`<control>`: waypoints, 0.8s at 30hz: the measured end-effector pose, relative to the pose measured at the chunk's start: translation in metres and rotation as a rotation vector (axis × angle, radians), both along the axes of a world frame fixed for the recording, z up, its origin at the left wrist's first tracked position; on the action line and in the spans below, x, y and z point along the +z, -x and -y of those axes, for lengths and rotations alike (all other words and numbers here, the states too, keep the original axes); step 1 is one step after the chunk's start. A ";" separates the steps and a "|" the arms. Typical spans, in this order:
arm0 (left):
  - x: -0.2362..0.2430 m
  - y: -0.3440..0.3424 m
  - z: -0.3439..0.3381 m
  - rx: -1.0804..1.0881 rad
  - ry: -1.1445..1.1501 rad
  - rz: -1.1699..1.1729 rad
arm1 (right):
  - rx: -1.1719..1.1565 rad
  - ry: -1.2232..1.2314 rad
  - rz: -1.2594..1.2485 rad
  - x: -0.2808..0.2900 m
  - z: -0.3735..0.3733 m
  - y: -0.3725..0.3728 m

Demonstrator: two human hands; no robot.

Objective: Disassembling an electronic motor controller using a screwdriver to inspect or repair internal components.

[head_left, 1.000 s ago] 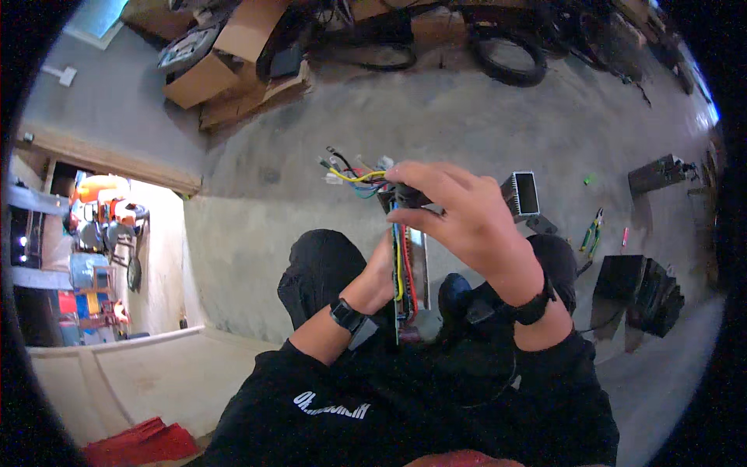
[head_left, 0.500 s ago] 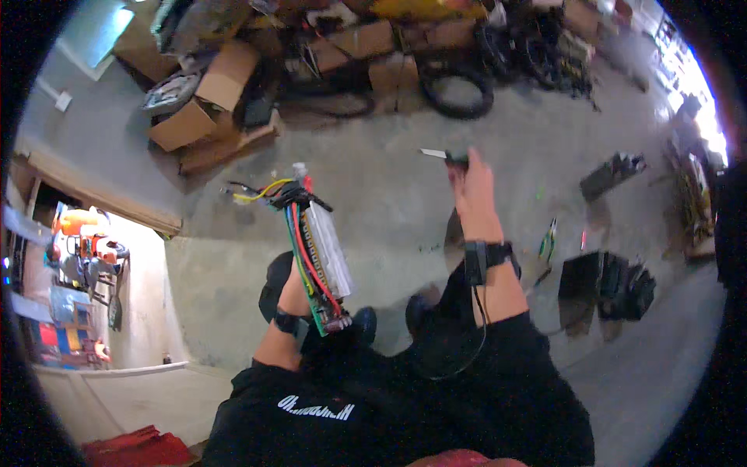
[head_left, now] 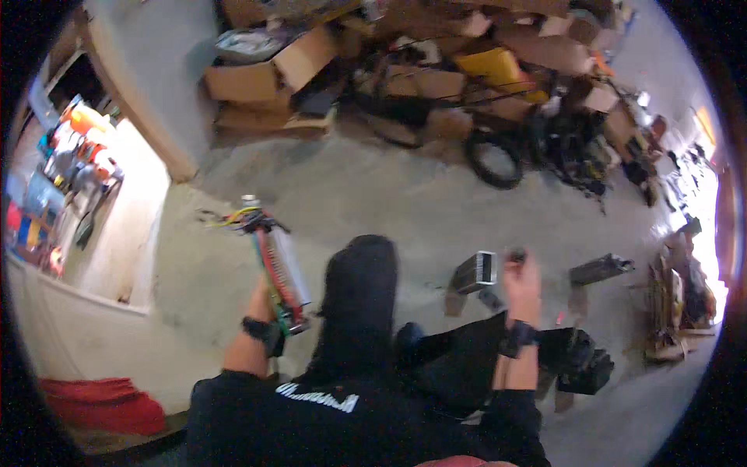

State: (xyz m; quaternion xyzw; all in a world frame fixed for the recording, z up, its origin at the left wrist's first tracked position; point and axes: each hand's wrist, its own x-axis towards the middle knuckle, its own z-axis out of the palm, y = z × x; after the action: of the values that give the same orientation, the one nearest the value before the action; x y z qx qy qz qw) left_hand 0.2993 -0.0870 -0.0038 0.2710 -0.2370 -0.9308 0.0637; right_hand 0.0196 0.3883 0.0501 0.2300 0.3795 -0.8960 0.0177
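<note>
My left hand (head_left: pixel 263 300) is closed around the lower part of a long circuit board (head_left: pixel 278 272), mostly hidden behind it. Red and green wires run along the board beside a silvery metal strip, and a tangle of yellow and black leads (head_left: pixel 247 219) sticks out at its far end. Off to the right, my right hand (head_left: pixel 523 286) is closed round the dark handle of a knife (head_left: pixel 517 255); its blade does not show now. Just left of that hand, a hollow finned metal casing (head_left: pixel 476 272) stands on the floor, with a small dark piece (head_left: pixel 490 299) beside it.
A second long metal casing (head_left: pixel 601 269) lies farther right. Black boxy parts (head_left: pixel 587 372) sit below my right forearm. Cardboard boxes (head_left: pixel 272 82), a tyre (head_left: pixel 495 159) and piled parts line the far side. A red cloth (head_left: pixel 105 405) lies at the lower left.
My view has turned and my body has shifted, with one knee now raised in the middle. My right hand has moved down and right, nearer the finned casing. The board stays in my left hand.
</note>
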 end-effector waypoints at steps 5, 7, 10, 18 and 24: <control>-0.060 0.019 0.033 -0.068 0.140 0.342 | 0.062 0.322 0.100 0.049 -0.041 -0.053; -0.096 0.030 0.041 -0.149 0.118 0.385 | 0.121 0.268 0.085 0.083 -0.042 -0.055; -0.020 0.035 -0.003 0.054 0.124 0.307 | 0.294 0.306 0.035 0.093 -0.062 -0.057; -0.075 -0.003 0.007 0.090 0.065 0.194 | 0.358 0.126 0.187 0.066 -0.016 -0.019; -0.048 -0.017 0.013 0.209 0.136 0.153 | 0.552 -0.076 0.190 0.019 0.077 0.036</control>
State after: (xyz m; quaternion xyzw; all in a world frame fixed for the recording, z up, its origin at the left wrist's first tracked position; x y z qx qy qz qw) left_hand 0.3161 -0.1000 -0.0515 0.3594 -0.2739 -0.8775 0.1604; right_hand -0.0163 0.3110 0.0688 0.2016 0.4575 -0.8170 0.2875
